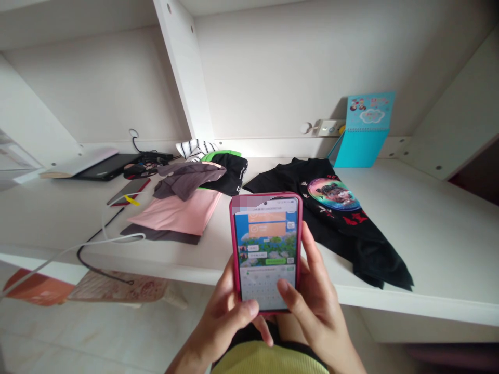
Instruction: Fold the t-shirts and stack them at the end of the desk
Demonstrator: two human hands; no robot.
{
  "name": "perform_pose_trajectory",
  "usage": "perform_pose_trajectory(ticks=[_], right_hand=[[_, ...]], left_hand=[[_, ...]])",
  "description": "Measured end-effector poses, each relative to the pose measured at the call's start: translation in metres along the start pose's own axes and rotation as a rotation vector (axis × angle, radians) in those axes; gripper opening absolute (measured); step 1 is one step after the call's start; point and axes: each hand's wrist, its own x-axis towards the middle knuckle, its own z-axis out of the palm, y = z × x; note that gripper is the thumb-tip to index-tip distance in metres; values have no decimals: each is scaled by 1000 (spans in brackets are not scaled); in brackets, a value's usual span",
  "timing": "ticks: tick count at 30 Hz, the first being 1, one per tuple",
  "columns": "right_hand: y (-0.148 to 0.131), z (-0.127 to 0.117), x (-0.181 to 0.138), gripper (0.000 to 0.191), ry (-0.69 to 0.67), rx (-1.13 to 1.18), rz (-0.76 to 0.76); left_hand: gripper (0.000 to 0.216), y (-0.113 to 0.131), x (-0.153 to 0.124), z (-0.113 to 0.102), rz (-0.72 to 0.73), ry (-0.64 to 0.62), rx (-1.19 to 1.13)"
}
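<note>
A smartphone (265, 244) in a dark pink case is held upright between both hands, in front of the desk edge. Its screen shows a chat with an on-screen keyboard. My left hand (224, 311) grips the lower left side, thumb over the keyboard's left part. Wrapped round the right side is my right hand (319, 296), with its thumb over the keyboard's right part. Beyond the phone, a black T-shirt (339, 223) with a colourful round print lies on the desk. To the left are a folded pink garment (179, 210) and a crumpled grey-brown garment (187, 179).
The white desk (440, 228) also bears a black laptop (105, 169), a thin red-edged device (128, 191), and a turquoise desk calendar (360, 148) by a socket (330, 128). A white cable (86, 242) hangs over the front edge, above a patterned stool (117, 285).
</note>
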Motion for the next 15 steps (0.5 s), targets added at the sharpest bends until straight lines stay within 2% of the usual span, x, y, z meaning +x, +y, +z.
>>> perform_pose_trajectory(ticks=[3, 7, 11, 15], right_hand=[[0, 1, -1, 67, 43, -13, 24], [-1, -1, -1, 67, 12, -31, 6], [-1, -4, 0, 62, -6, -17, 0], [1, -5, -1, 61, -15, 19, -15]], left_hand=[[70, -1, -1, -1, -5, 9, 24], [66, 1, 0, -1, 25, -27, -21], [49, 3, 0, 0, 41, -56, -62], [36, 2, 1, 1, 26, -20, -81]])
